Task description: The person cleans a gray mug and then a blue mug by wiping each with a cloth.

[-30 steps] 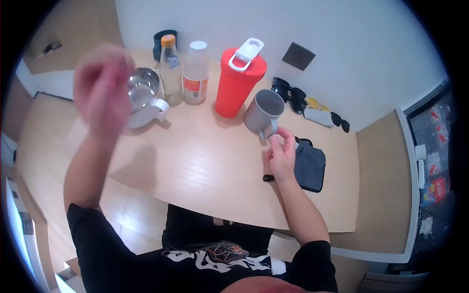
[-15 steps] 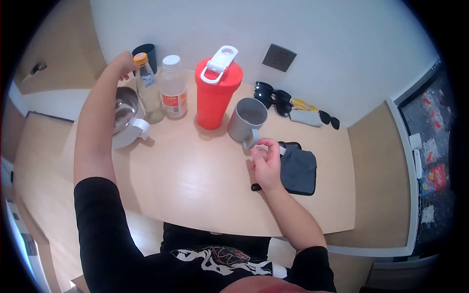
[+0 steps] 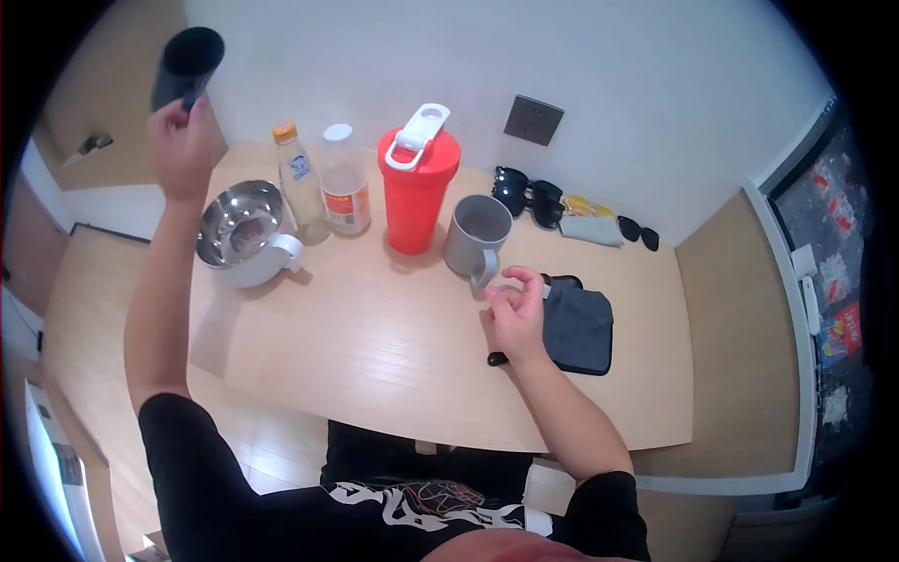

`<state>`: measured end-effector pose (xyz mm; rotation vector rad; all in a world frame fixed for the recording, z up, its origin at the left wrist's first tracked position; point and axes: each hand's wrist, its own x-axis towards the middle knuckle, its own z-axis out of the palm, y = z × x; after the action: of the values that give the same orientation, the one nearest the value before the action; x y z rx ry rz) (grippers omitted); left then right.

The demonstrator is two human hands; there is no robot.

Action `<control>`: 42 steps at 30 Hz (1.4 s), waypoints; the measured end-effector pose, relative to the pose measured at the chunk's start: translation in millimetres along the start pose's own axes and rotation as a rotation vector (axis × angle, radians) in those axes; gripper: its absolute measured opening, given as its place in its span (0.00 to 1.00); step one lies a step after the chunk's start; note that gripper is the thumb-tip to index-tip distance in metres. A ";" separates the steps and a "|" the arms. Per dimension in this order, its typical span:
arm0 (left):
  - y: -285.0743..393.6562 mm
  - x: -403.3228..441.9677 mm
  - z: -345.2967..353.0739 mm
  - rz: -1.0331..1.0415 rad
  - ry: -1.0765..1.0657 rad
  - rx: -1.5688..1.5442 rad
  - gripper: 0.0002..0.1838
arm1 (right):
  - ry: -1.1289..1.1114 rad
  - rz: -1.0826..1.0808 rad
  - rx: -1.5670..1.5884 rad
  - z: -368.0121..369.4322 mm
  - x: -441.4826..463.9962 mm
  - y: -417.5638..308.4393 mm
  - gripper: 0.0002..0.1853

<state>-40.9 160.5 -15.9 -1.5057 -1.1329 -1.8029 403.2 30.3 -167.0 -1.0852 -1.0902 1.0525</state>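
Observation:
A dark mug (image 3: 185, 64) is up in the air at the upper left, with my left hand (image 3: 183, 150) closed on its handle. Below it on the table sits a steel-lined white bowl with a handle (image 3: 248, 234). My right hand (image 3: 517, 314), fingers loosely curled and apart, rests just below the handle of a grey mug (image 3: 478, 234); nothing shows in it. Beside that hand lies a dark grey pouch (image 3: 578, 328) on a black-edged item. A red tumbler (image 3: 414, 201) with a white flip lid stands upright left of the grey mug.
A yellow-capped glass bottle (image 3: 302, 187) and a white-capped bottle (image 3: 345, 192) stand between bowl and tumbler. Several sunglasses (image 3: 527, 197) and a light grey case (image 3: 591, 231) lie along the wall. A socket (image 3: 534, 120) is above them. The table's front edge (image 3: 421, 435) is near my body.
My left hand reached behind the yellow-capped bottle, took hold of the dark mug and lifted it up and left. My right hand has stayed near the grey mug.

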 end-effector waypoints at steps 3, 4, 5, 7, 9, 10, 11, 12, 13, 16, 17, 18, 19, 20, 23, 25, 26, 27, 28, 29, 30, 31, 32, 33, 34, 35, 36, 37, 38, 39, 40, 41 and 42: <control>85.7 -28.6 -47.3 0.092 0.103 -0.401 0.15 | 0.112 -0.163 -0.182 -13.4 0.4 -4.1 0.27; 109.0 -52.7 -66.1 0.047 0.092 -0.499 0.17 | 0.137 -0.340 -0.236 -21.5 3.2 -1.4 0.29; 138.2 -69.2 -83.6 0.044 0.070 -0.531 0.17 | 0.165 -0.515 -0.296 -27.3 2.9 -1.0 0.31; 188.2 -101.4 -117.4 0.045 -0.118 -0.716 0.18 | -0.039 -0.641 -0.125 -26.4 -11.8 -28.8 0.42; 232.2 -130.9 -118.3 -0.119 -0.267 -1.162 0.16 | -0.325 -0.831 0.024 -22.2 -20.9 -48.9 0.50; 241.6 -140.9 -111.8 -0.181 -0.450 -1.318 0.16 | -0.447 -0.699 0.192 -8.7 -35.1 -62.9 0.56; 255.4 -145.7 -95.9 -0.225 -0.586 -1.372 0.16 | -0.563 -0.562 0.362 4.1 -46.7 -70.4 0.62; 272.4 -160.8 -89.4 -0.552 -0.669 -1.419 0.14 | -0.692 -0.407 0.378 3.3 -53.6 -65.9 0.65; 283.5 -169.6 -81.6 -1.015 -0.593 -1.506 0.11 | -0.818 -0.247 0.398 -0.3 -59.1 -61.7 0.69; 281.5 -154.6 -37.7 -1.143 -0.672 -1.522 0.09 | -0.564 -0.149 0.448 -12.9 -49.1 -59.7 0.61; 277.8 -160.1 -24.2 -1.060 -0.696 -1.614 0.22 | -0.510 -0.069 0.546 -15.3 -46.7 -65.2 0.59; 272.8 -168.3 -10.6 -0.984 -0.794 -1.562 0.30 | -0.569 0.052 0.599 -23.3 -39.7 -69.0 0.52; 270.5 -175.0 -1.7 -0.907 -0.888 -1.509 0.38 | -0.513 0.051 0.681 -23.9 -39.5 -75.1 0.40; 276.2 -180.8 2.3 -0.926 -0.977 -1.527 0.48 | -0.482 0.060 0.681 -27.9 -36.8 -68.0 0.40; 269.6 -212.9 13.3 -0.979 -1.131 -1.679 0.48 | -0.407 -0.068 0.394 -28.4 -27.6 -42.0 0.39; 271.1 -225.2 14.3 -1.244 -1.100 -1.755 0.45 | -0.319 -0.253 0.038 -28.2 -21.2 -35.4 0.36; 273.5 -224.6 12.1 -1.348 -1.069 -1.752 0.44 | -0.256 -0.370 -0.175 -28.8 -16.6 -36.4 0.34; 275.0 -223.3 8.5 -1.455 -1.035 -1.743 0.43 | -0.195 -0.482 -0.387 -28.4 -12.6 -36.5 0.33; 273.7 -222.9 8.3 -1.472 -0.992 -1.739 0.42 | -0.141 -0.542 -0.514 -30.3 -7.7 -35.9 0.28; 270.2 -223.8 9.3 -1.467 -1.002 -1.769 0.42 | -0.143 -0.519 -0.591 -36.3 -0.3 -38.9 0.27; 266.1 -225.6 9.7 -1.466 -1.011 -1.797 0.42 | -0.147 -0.494 -0.667 -46.2 7.0 -44.2 0.26; 263.4 -225.7 9.1 -1.461 -1.021 -1.827 0.43 | -0.151 -0.471 -0.743 -55.1 12.6 -47.8 0.25; 268.1 -217.9 7.7 -1.410 -1.105 -1.773 0.48 | -0.082 -0.413 -0.879 -61.8 16.5 -48.5 0.24; 267.3 -222.6 7.2 -1.419 -1.119 -1.760 0.48 | -0.011 -0.357 -1.012 -66.0 18.0 -49.3 0.24; 266.1 -226.9 6.7 -1.424 -1.133 -1.748 0.49 | 0.020 -0.290 -1.271 -65.9 13.1 -53.2 0.24; 265.9 -229.1 5.9 -1.429 -1.147 -1.735 0.50 | -0.006 -0.214 -1.402 -67.4 11.9 -46.9 0.24; 265.8 -228.5 5.4 -1.417 -1.157 -1.745 0.51 | -0.032 -0.136 -1.531 -69.7 9.9 -37.4 0.25; 264.3 -230.8 4.9 -1.422 -1.141 -1.771 0.49 | -0.057 -0.059 -1.659 -68.5 8.6 -33.0 0.26; 263.1 -233.7 4.4 -1.424 -1.123 -1.798 0.48 | -0.064 -0.096 -1.707 -65.3 7.5 -29.4 0.27; 262.2 -235.4 4.0 -1.424 -1.103 -1.826 0.47 | -0.101 -0.090 -1.680 -62.7 6.9 -29.1 0.26; 261.2 -235.3 4.1 -1.439 -1.098 -1.814 0.46 | -0.138 -0.088 -1.653 -57.9 7.5 -33.2 0.25; 260.4 -235.1 3.7 -1.455 -1.093 -1.801 0.45 | -0.177 -0.085 -1.625 -53.2 7.5 -37.3 0.24; 259.8 -235.0 3.0 -1.473 -1.088 -1.788 0.44 | -0.206 -0.096 -1.559 -49.1 6.7 -40.5 0.21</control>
<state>229.8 3.6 -173.4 -3.5085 -0.8246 -3.6348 456.6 24.2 -132.2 -2.0648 -2.1818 0.0240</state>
